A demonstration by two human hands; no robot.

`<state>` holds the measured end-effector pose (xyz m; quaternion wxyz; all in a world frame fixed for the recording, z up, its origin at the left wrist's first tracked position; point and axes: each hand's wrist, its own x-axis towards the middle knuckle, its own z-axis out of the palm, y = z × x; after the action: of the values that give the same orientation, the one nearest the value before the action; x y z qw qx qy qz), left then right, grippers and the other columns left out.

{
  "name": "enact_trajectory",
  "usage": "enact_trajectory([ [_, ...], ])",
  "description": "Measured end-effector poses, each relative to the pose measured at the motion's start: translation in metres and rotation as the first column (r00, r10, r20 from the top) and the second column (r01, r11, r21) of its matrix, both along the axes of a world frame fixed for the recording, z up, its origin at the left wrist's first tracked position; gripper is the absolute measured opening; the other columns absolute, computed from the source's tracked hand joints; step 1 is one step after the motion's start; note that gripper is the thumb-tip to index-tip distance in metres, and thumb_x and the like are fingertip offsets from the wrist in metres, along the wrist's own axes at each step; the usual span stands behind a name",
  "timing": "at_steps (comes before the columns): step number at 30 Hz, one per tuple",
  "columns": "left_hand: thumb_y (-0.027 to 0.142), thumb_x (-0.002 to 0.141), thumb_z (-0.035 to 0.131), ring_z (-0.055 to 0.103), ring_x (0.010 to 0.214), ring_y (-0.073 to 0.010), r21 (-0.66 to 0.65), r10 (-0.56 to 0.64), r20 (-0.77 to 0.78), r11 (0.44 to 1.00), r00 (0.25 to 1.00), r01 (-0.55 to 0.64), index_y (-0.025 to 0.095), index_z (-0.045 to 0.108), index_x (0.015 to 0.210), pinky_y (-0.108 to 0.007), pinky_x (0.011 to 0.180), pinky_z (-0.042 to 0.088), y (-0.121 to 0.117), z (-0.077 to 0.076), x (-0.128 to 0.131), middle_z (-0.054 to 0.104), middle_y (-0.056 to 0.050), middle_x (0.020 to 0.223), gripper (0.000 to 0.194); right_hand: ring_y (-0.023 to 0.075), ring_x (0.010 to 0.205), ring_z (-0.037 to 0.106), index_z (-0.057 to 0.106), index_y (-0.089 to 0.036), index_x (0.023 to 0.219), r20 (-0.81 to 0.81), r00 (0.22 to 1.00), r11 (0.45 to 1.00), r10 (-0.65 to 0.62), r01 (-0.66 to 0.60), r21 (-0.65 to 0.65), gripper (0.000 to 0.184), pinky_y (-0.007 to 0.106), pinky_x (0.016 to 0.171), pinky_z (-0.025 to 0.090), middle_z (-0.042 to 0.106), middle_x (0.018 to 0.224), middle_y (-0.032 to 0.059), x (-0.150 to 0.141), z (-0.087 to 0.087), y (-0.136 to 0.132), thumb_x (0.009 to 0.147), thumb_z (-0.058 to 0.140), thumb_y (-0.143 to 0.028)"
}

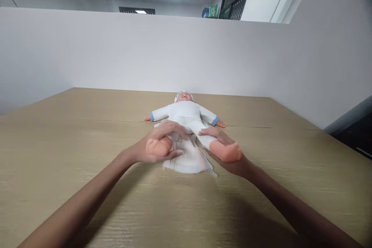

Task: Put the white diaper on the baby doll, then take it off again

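"What do you have there?"

"A baby doll, lying on its back on the wooden table, head away from me. A white cloth with a frayed edge lies between its legs."

"And your grip?"

"My right hand is curled around one leg, fingers above it, the foot showing in front. My left hand is half open about the other foot, thumb and fingertips apart — whether it really grips, I cannot tell."

"How to do it well?"

"I think I should support both legs equally, with light pressure, and leave the cloth flat. A fold would be easy to make here, so the fingertips must not drag it."

"What can you not see?"

"The palms behind the feet, and how far the cloth goes under the body. The letters on the cap are too small to read — and my forearms are cut off below."
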<state>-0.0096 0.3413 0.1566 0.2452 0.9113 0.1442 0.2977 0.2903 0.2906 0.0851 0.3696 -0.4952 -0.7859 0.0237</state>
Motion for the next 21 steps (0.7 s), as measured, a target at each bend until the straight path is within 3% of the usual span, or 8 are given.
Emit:
enact_trajectory([
  [4,0.028,0.095,0.074,0.062,0.138,-0.0304,0.034,0.001,-0.106,0.999,0.994,0.003,0.024,0.069,0.124,-0.052,0.118,0.051,0.003,-0.03,-0.03,0.069,-0.013,0.141,0.03,0.0263,0.135,0.07,0.079,-0.033,0.119,0.12,0.968,0.975,0.221,-0.223,0.01,0.049,0.052,0.125,0.048,0.081,0.131,0.0027,0.027,-0.024,0.001,0.113,0.032,-0.044],
  [9,0.018,0.086,0.074,0.047,0.156,-0.0346,0.085,-0.046,-0.275,0.994,0.96,0.072,0.028,0.059,0.146,-0.056,0.126,0.047,0.017,-0.057,-0.053,0.057,-0.01,0.163,0.063,0.0202,0.147,0.06,0.073,-0.028,0.127,0.388,0.859,0.895,0.334,-0.418,0.153,0.03,0.046,0.132,0.039,0.075,0.145,0.0036,0.045,-0.048,0.008,0.114,0.046,-0.027],
  [14,0.004,0.093,0.06,0.043,0.16,-0.0303,0.151,-0.027,-0.361,0.985,0.932,0.087,0.036,0.05,0.161,-0.052,0.127,0.047,0.02,-0.058,-0.059,0.052,-0.003,0.169,0.076,0.0211,0.151,0.055,0.069,-0.026,0.134,0.424,0.841,0.882,0.338,-0.44,0.17,0.031,0.044,0.134,0.035,0.072,0.148,0.0066,0.049,-0.05,0.008,0.115,0.046,-0.031],
  [21,0.007,0.102,0.056,0.043,0.161,-0.0277,0.202,0.021,-0.397,0.977,0.917,0.065,0.036,0.051,0.16,-0.05,0.129,0.044,0.016,-0.056,-0.055,0.051,-0.002,0.17,0.065,0.0204,0.155,0.052,0.069,-0.024,0.136,0.439,0.834,0.89,0.335,-0.433,0.144,0.03,0.046,0.14,0.019,0.071,0.15,0.0064,0.049,-0.044,0.004,0.115,0.048,-0.031],
])
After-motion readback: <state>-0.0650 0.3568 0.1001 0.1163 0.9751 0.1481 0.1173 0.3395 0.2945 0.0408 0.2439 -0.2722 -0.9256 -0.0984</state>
